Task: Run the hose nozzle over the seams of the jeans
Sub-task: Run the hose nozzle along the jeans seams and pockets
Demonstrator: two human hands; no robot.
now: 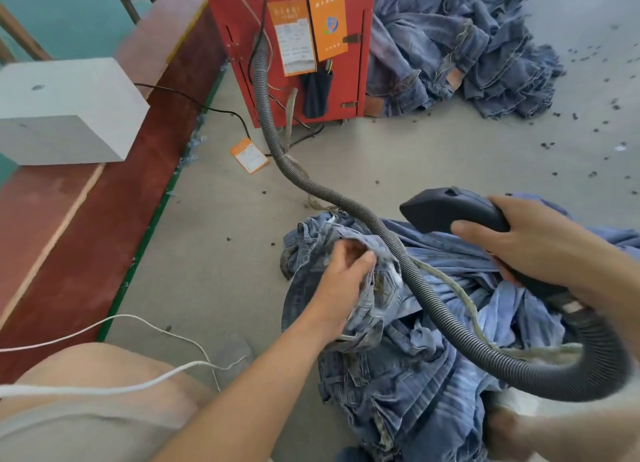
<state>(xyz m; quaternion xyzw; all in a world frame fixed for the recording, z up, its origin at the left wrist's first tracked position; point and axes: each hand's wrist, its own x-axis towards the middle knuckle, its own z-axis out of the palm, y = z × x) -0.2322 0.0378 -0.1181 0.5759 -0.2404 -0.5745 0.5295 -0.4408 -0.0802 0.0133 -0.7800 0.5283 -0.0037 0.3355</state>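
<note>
Left hand (341, 274) pinching jeans (408, 354) at the waistband — spreading a seam. Right hand (540, 250) wrapped round nozzle (450, 210), raised just above the denim — hose (433, 302) draped across.

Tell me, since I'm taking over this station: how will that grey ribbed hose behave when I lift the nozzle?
Probably floppy: the hose snakes across the floor and loops behind the right hand. It likely drags over the jeans.

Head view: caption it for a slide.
Right hand holds the hose nozzle above jeans gripped by left hand.
</note>
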